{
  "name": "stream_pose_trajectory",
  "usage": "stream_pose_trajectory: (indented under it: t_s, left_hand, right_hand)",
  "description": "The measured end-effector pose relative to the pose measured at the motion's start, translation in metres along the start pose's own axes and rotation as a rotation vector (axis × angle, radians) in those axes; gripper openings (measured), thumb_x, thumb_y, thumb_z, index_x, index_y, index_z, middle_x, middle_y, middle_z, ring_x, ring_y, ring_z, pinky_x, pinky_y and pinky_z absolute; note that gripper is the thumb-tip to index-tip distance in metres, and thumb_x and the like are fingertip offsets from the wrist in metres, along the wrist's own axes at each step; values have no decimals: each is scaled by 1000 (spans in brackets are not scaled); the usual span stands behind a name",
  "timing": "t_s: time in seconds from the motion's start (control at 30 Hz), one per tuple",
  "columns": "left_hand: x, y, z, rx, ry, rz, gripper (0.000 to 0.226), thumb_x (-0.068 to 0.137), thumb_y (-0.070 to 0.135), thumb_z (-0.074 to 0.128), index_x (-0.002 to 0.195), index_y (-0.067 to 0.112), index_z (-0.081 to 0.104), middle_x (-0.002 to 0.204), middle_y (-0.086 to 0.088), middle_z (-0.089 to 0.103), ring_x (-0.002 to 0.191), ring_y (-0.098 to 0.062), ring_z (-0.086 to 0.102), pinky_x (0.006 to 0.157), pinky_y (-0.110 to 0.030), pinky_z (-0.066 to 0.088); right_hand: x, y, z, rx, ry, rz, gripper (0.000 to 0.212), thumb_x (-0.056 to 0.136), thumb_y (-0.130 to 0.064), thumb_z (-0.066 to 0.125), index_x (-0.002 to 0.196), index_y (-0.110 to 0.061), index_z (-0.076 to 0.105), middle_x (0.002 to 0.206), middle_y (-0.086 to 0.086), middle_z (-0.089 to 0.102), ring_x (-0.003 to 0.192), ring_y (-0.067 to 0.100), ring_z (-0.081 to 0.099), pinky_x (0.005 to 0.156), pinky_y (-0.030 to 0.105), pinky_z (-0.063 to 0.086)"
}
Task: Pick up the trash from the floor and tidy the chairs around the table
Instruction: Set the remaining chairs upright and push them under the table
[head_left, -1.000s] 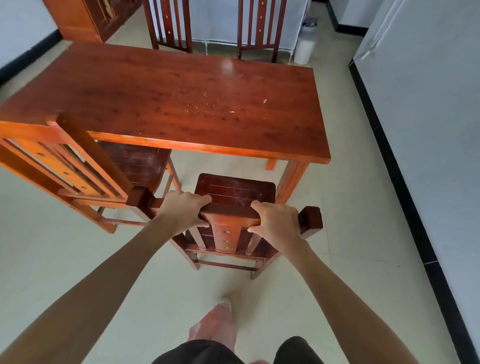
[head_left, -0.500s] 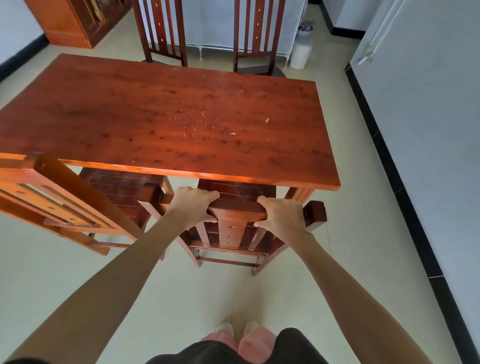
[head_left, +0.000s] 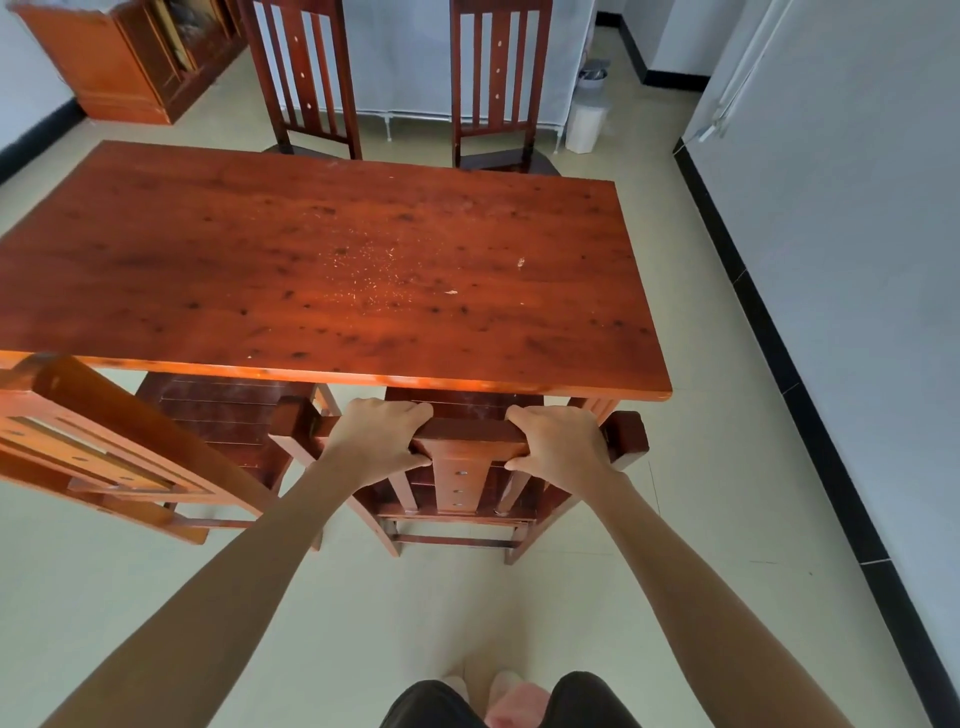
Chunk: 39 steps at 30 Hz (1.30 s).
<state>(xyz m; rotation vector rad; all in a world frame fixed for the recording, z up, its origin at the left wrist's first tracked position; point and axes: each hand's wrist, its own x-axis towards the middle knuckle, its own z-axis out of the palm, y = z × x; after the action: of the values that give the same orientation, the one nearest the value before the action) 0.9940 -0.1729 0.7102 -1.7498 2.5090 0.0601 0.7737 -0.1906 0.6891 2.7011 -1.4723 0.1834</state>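
Chair (head_left: 462, 467): both hands' fingers (head_left: 410, 415) clamped on top rail, seat under desk (head_left: 332, 270); pushing further risks knuckles hitting desk edge.

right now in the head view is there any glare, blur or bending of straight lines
Head view: a bright glare band runs along the near edge of the table; wide-angle bending curves the black baseboard on the right; the cabinet at top left looks smeared at the frame corner; both hands, left hand and right hand, and the chair they grip are sharp.
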Motion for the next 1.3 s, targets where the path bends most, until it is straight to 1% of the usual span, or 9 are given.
stream_pose_trajectory:
  t_s: [0.27,0.43,0.53,0.63,0.77,0.9,1.03,1.13,1.3]
  left_hand:
    - [-1,-3,14,-126,125,32,66,72,42,71,130,25,44,113,1,69,92,-23,68,76,-37,56]
    - [-16,-2,17,-287,131,30,66,72,37,74,130,23,47,112,-2,69,98,-23,65,76,-38,56]
    - [-28,19,6,-394,127,19,61,78,38,67,133,22,44,127,-5,59,117,-26,55,92,-46,48]
    - [-36,70,-13,-524,228,58,51,81,41,51,128,22,49,127,-2,58,117,-22,53,94,-47,45]
    - [-43,168,-14,-1065,69,102,27,85,39,46,109,33,56,99,21,68,94,-1,63,81,-13,50]
    - [-52,251,29,-1431,-224,-40,21,86,12,50,95,22,66,87,3,74,80,-14,69,71,-19,54]
    - [-43,304,59,-1424,-462,-171,23,90,3,50,89,18,68,79,1,76,72,-12,69,69,-23,53]
    - [-13,339,71,-1392,-507,-207,27,90,-1,49,87,17,69,80,3,76,72,-11,69,74,-30,52]
    - [44,379,78,-1436,-388,-365,31,89,-6,47,88,17,68,80,-1,76,75,-20,70,70,-29,55]
  right_hand:
    - [-7,0,-9,162,-27,-29,54,73,-42,72,115,-13,58,111,6,69,104,22,63,77,35,56]
    - [-41,-14,-44,457,18,103,48,90,-29,54,135,-14,42,143,2,45,133,16,38,109,32,33]
    - [-92,-16,-68,580,177,228,36,95,-24,43,130,-14,49,137,-2,50,127,3,39,106,14,20]
    - [-156,-6,-63,763,306,434,31,94,-14,43,122,-11,56,121,-10,56,114,-9,45,96,-2,29]
    - [-254,2,-18,977,241,879,30,93,-8,49,110,-28,62,113,-19,63,106,-3,58,90,4,42]
    - [-350,4,13,1045,183,1179,54,87,2,55,85,-52,64,88,-41,64,92,-14,60,79,1,44]
    - [-419,32,31,1121,215,1482,55,83,7,58,78,-46,70,80,-16,74,86,4,68,82,21,52]
    - [-440,87,39,1191,81,1476,50,84,2,58,78,-45,70,83,-13,75,87,7,69,88,37,52]
    - [-415,215,30,1127,9,1307,51,85,-4,59,77,-53,67,86,-28,70,87,1,66,82,21,51]
